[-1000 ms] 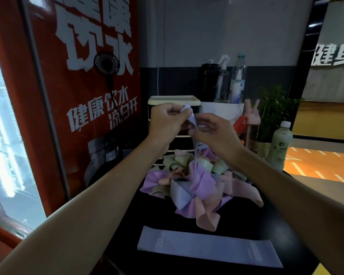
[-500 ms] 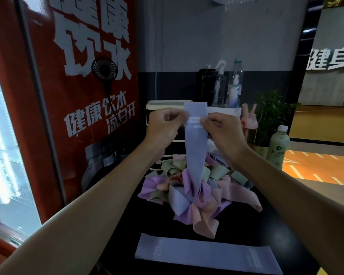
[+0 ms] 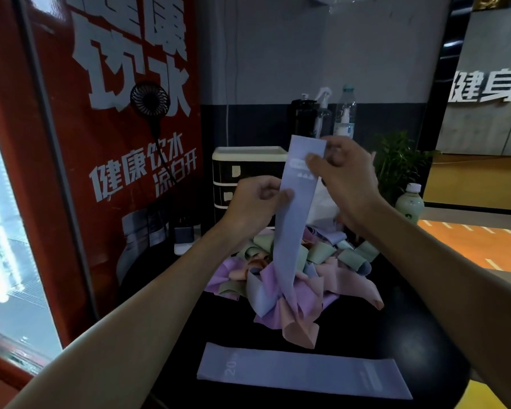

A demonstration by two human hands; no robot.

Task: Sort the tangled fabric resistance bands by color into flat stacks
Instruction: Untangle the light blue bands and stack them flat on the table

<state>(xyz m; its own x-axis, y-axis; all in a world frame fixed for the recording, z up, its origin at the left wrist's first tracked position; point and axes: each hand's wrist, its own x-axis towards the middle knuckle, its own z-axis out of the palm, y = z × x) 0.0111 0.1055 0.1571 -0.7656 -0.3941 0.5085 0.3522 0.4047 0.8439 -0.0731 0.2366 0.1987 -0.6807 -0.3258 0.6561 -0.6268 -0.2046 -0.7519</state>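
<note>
The right hand (image 3: 345, 175) pinches the upper part of a lavender-blue band (image 3: 288, 231), its thumb pressed on the white printing near the band's top end. The left hand (image 3: 255, 202), lower and just to the side, pinches the same band's left edge between thumb and curled fingers. Both hands are raised, and the band is held upright between them as 1 flat strip.

From the hands the strip hangs straight down, and its lower end runs into the pile of bands (image 3: 310, 276) directly beneath them. The pile is a tangle of looped and folded pieces in lilac, peach-pink, sage green and lavender-blue; how the held band sits inside it cannot be made out. Nearer the person than the pile, below both forearms, 1 flat band (image 3: 301, 373) of the same lavender-blue lies spread lengthwise on the dark table (image 3: 410, 335), with "20" printed near its left end. It is apart from the pile.

Beyond the left hand stands a small drawer unit (image 3: 248, 169) with a cream top. Beyond the right hand are a dark bottle (image 3: 303, 119), a spray bottle (image 3: 322, 113) and a clear bottle (image 3: 345, 113) in a row. To the right of the right hand are a green plant (image 3: 396, 160) and a pale green bottle (image 3: 409, 205) with a white cap. Well to the left of the left hand, a small black fan (image 3: 150, 99) hangs on a red panel (image 3: 115, 202) with large white lettering.
</note>
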